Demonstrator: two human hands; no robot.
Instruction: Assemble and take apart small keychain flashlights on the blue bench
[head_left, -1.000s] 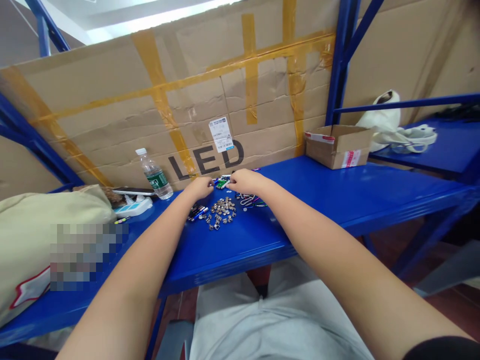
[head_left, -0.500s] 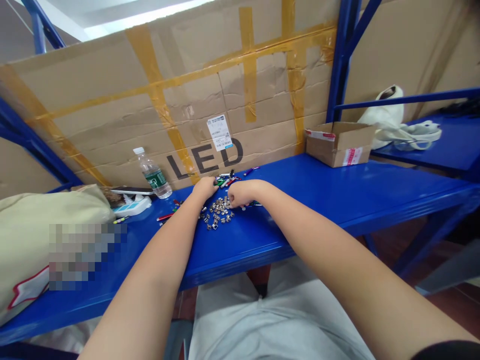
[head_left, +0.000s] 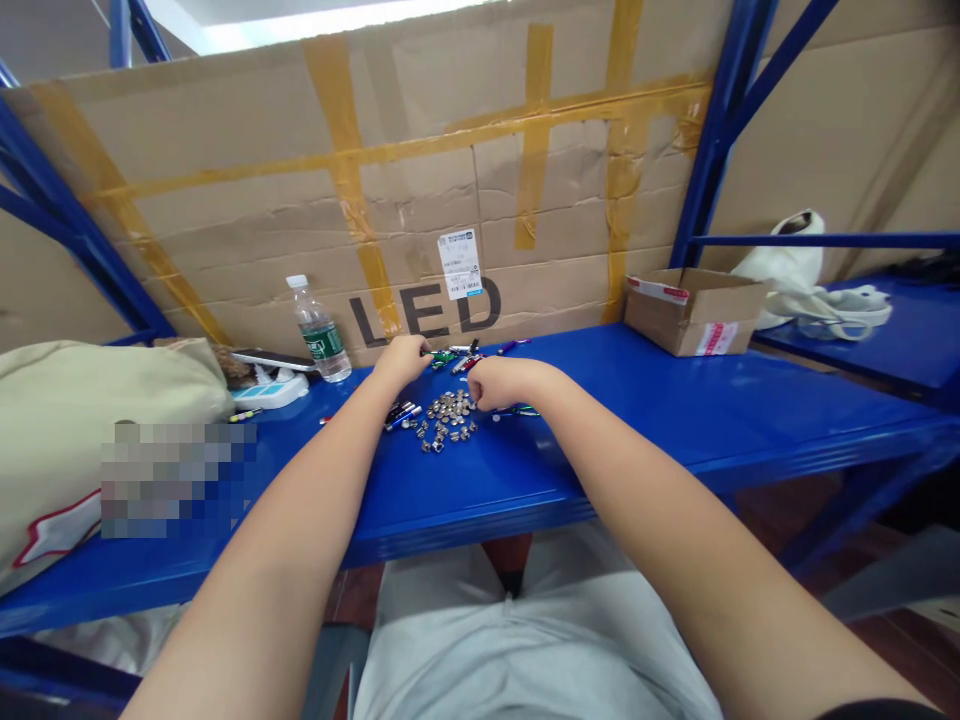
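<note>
My left hand (head_left: 406, 360) is at the back of the blue table, thumb and fingers closed together beside a heap of slim, coloured, pen-like sticks (head_left: 444, 360). What it pinches, if anything, is too small to make out. My right hand (head_left: 499, 382) is curled closed at the right edge of a pile of small, shiny metal pieces (head_left: 448, 408); its fingertips are turned down and partly hidden. More slim sticks (head_left: 403, 415) lie by my left wrist, others (head_left: 519, 411) under my right wrist. One purple stick (head_left: 514, 346) lies apart at the back.
Behind the blue table (head_left: 465, 490) stands a large taped cardboard sheet (head_left: 420, 200). A water bottle (head_left: 322, 335), a white power strip (head_left: 271, 392) and a pale bag (head_left: 112, 400) are to the left. An open cardboard box (head_left: 694, 310) sits at the right.
The view has shifted, so the scene sits a little further right. My left forearm has uncovered the sticks beside it. Both hands stay closed near the same piles.
</note>
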